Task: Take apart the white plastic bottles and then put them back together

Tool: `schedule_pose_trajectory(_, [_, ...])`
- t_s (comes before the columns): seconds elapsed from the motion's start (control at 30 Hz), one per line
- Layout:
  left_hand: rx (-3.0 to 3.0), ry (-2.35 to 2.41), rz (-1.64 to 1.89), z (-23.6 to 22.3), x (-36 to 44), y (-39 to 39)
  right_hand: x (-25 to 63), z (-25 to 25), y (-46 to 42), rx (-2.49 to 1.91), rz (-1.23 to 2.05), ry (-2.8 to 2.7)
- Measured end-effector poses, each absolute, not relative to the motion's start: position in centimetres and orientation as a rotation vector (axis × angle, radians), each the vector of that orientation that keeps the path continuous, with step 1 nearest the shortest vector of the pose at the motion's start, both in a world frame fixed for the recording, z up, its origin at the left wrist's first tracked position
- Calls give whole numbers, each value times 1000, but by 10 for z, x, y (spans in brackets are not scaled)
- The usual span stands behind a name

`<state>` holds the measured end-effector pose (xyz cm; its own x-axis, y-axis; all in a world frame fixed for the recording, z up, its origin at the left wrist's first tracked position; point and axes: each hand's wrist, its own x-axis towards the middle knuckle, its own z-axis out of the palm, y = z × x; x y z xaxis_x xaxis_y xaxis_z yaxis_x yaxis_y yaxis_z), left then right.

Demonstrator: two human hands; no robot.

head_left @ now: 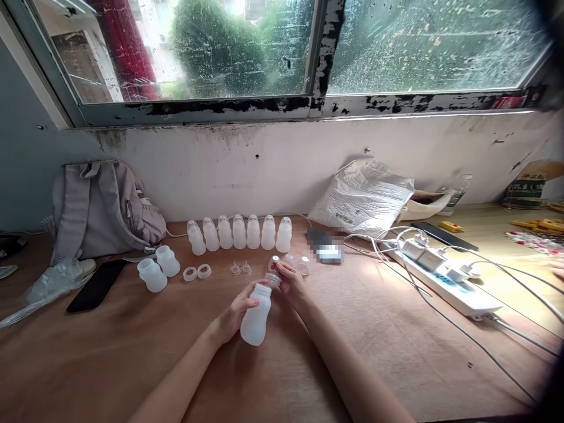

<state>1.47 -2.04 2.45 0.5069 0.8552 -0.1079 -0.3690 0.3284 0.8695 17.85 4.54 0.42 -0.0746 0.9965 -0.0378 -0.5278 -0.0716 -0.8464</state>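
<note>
My left hand (239,309) is wrapped round a frosted white baby bottle body (254,325), which is tilted with its open neck up. In my right hand (291,284) is a small clear teat piece with a ring (274,277), pinched just above the bottle's mouth; I cannot tell whether they touch. Two more open bottle bodies (152,276) stand to the left. Near them lie two white collar rings (204,271) and two small thin ring-shaped parts (235,269). Beyond my right hand are a few clear cap-like parts (303,269), partly hidden.
Several capped baby bottles (238,232) stand in a row at the back. A backpack (97,205), plastic bag (57,285) and black phone-like slab (97,286) sit left. Right are a silver pouch (363,200), white power strip (458,288) and loose cables.
</note>
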Motion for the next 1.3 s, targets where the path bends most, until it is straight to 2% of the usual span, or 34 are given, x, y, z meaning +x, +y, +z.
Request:
schedule_pose_trajectory(0.2, [1157,730,1185,30,12,-18,178,1,49,-829,1424,-802])
schedule_pose_trajectory(0.37, [1397,909,1196,41,-4,-25,174,-4,48,-839,1358,-966])
schedule_pose_trajectory(0.5, [1691,1233,1164,60,-35,-19,169,-7,44,-871,1354,-1072])
schedule_pose_trajectory(0.67, [2030,1637,935,95,-90,21,160,-3,35,-1001,1276,-1288])
schedule_pose_trajectory(0.87, [2211,2201,583,126,-139,76,154,-3,30,-1129,976,-1669])
schedule_pose_trajectory(1.07, [2099,2384,264,119,-155,108,157,-4,28,-1154,696,-1878])
schedule_pose_trajectory(1.3, [2047,2410,118,97,-151,115,155,-2,25,-1167,623,-1971])
